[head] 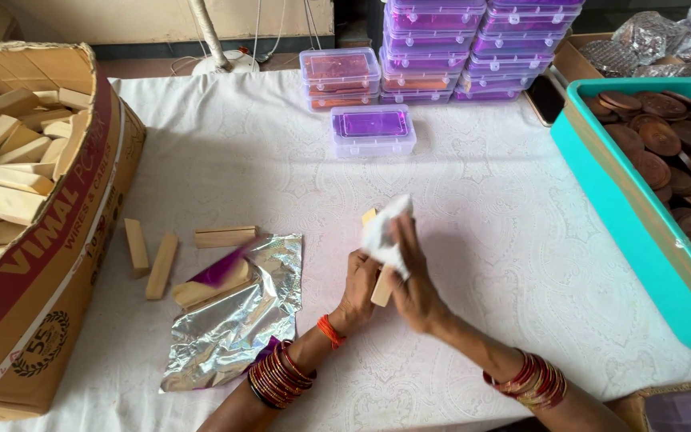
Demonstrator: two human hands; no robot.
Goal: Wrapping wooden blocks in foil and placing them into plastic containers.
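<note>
Wooden block held mid-worktop; containers around

Left hand point(359, 290) and right hand point(414, 282) both grasp a wooden block point(381, 290) with white paper point(384, 232) over it. Cardboard box point(57, 264) at left holds wooden blocks; teal tray point(625, 216) at right holds brown discs point(673, 152); purple-lidded plastic boxes point(441, 48) stacked behind

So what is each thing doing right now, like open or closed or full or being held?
Left hand: gripping the wooden stick.
Right hand: pressing white cloth on the stick.
Cardboard box: open, full of wooden sticks.
Foil sheet: crumpled, flat on the table, a stick on it.
Three loose sticks: lying on the tablecloth.
Plastic boxes: closed, most stacked.
Teal tray: holds brown discs.
</note>
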